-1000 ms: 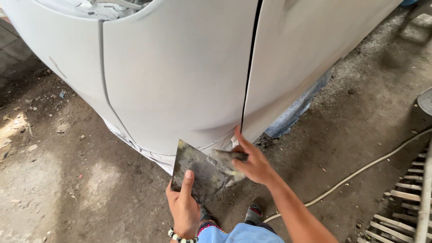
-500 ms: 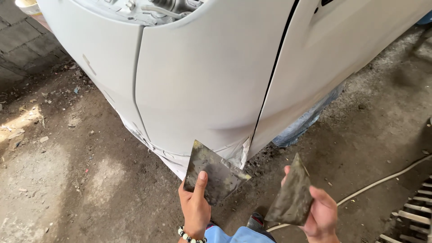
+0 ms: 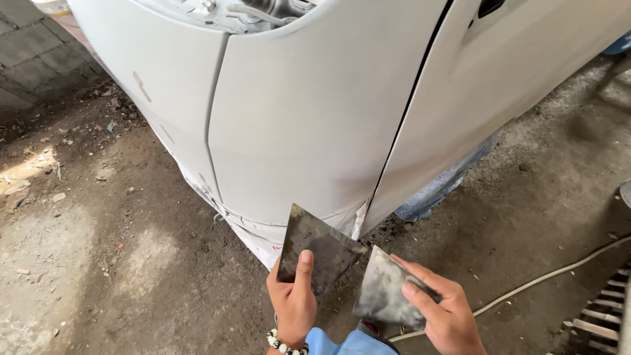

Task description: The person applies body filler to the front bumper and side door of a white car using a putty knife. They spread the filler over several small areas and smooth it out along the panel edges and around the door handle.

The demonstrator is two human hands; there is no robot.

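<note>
Head view: below the white car panel (image 3: 315,125), the left hand (image 3: 294,306) pinched a thin, stiff, light metal plate (image 3: 317,250) by its bottom edge; the right hand (image 3: 442,314) pinched a scraper (image 3: 384,289).

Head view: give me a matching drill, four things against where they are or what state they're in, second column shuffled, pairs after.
Things:
1. left hand
2. right hand
3. white cable
4. car body panel

Places or states:
A. lies across the dirt floor at right
B. holds the left, darker metal plate
C. primed pale grey, fills the top of the view
D. holds the smeared scraper blade at lower right

Pairs: 1-B, 2-D, 3-A, 4-C
</note>
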